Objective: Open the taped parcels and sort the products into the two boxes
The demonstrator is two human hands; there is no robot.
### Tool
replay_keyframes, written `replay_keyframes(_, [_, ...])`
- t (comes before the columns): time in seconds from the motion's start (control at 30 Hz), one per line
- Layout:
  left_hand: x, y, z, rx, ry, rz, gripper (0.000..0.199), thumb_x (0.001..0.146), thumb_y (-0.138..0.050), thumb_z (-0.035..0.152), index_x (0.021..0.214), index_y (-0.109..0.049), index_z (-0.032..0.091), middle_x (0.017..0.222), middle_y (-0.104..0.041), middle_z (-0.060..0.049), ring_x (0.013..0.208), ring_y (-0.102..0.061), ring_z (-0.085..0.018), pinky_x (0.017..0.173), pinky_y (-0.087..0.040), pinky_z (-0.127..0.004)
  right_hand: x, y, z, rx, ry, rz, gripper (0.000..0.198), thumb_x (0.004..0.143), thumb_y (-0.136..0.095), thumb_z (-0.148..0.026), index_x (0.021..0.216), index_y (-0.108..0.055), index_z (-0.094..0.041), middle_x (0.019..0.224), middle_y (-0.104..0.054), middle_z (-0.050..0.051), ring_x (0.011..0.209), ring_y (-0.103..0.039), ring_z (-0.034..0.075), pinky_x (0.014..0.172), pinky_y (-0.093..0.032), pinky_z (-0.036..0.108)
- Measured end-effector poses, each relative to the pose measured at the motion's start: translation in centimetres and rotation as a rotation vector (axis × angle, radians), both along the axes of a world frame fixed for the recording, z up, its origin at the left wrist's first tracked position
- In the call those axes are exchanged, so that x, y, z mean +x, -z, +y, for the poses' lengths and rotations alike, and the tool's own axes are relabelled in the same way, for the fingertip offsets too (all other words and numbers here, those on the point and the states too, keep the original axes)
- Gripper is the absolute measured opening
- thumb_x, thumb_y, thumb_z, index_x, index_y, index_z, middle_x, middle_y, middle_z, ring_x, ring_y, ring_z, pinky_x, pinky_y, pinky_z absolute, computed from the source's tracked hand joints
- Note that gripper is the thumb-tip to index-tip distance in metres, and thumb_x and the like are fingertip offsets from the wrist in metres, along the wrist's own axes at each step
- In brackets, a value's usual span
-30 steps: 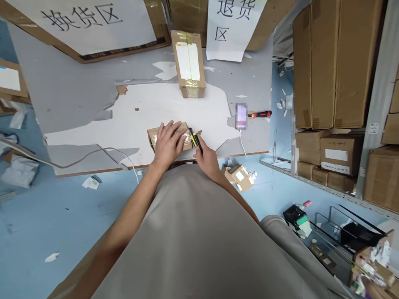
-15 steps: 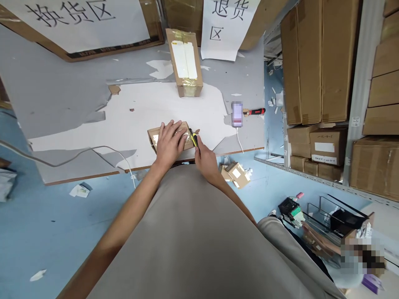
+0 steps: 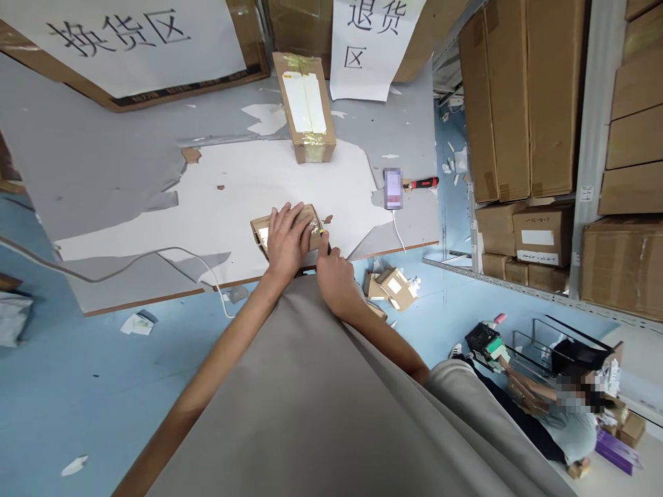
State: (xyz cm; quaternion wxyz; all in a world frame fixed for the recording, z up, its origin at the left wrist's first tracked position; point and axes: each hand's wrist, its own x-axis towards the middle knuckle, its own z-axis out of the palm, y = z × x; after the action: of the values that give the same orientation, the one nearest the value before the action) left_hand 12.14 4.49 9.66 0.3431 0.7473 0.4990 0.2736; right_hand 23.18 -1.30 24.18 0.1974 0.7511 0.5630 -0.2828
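A small brown cardboard box (image 3: 314, 239) with clear tape and a white label lies near the table's front edge. My left hand (image 3: 284, 238) rests on top of it with fingers stretched out, pressing it to the table. At the box's right end, my right hand (image 3: 335, 276) is wrapped round a yellow and black utility knife (image 3: 325, 240). Most of the knife is hidden by my fingers, and its tip is at the box's right edge; whether the blade is in the tape I cannot tell.
A taped box (image 3: 305, 103) stands farther back. A phone (image 3: 393, 189) on a white cable and a red-black tool (image 3: 425, 183) lie right. Shelves hold large cartons (image 3: 510, 103). Opened cardboard (image 3: 396, 286) lies on the floor; another person (image 3: 564, 421) crouches at lower right.
My right hand has come toward my body along the box's right end with the knife, now more covered. The left hand and box have shifted slightly right.
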Motion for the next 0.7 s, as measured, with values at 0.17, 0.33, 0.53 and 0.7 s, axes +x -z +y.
replay_keyframes(0.17, [0.1, 0.0, -0.3, 0.002, 0.027, 0.014, 0.040, 0.122, -0.051, 0.049, 0.146, -0.078, 0.031, 0.173, -0.069, -0.012, 0.174, -0.051, -0.037, 0.149, -0.021, -0.075, 0.0, -1.7, -0.6, -0.021, 0.034, 0.023, 0.071, 0.121, -0.038, -0.009, 0.191, -0.031, -0.014, 0.127, -0.082, 0.025, 0.112, -0.089, 0.028, 0.093, -0.072, 0.033])
replay_keyframes(0.33, [0.1, 0.3, -0.3, 0.009, 0.024, 0.028, 0.038, 0.122, -0.052, 0.046, 0.145, -0.078, 0.031, 0.172, -0.069, -0.013, 0.173, -0.052, -0.037, 0.149, -0.021, -0.076, 0.3, -1.4, 0.7, -0.004, 0.044, 0.073, 0.068, 0.120, -0.039, -0.006, 0.188, -0.035, -0.010, 0.130, -0.083, 0.029, 0.121, -0.089, 0.030, 0.098, -0.072, 0.037])
replay_keyframes(0.53, [0.3, 0.3, -0.4, 0.043, -0.006, 0.050, 0.038, 0.122, -0.051, 0.047, 0.143, -0.079, 0.031, 0.169, -0.071, -0.013, 0.171, -0.054, -0.037, 0.147, -0.024, -0.077, 0.9, -1.1, 0.0, -0.010, 0.039, 0.099, 0.067, 0.119, -0.043, -0.006, 0.186, -0.039, -0.009, 0.130, -0.084, 0.030, 0.118, -0.090, 0.032, 0.098, -0.073, 0.040])
replay_keyframes(0.7, [0.2, 0.3, -0.5, 0.046, -0.017, 0.042, 0.039, 0.121, -0.053, 0.047, 0.148, -0.078, 0.032, 0.171, -0.071, -0.014, 0.173, -0.052, -0.037, 0.148, -0.022, -0.079, 2.2, -1.7, -2.3, -0.055, 0.007, 0.141, 0.072, 0.116, -0.040, -0.002, 0.187, -0.039, -0.011, 0.135, -0.084, 0.028, 0.123, -0.088, 0.033, 0.101, -0.071, 0.043])
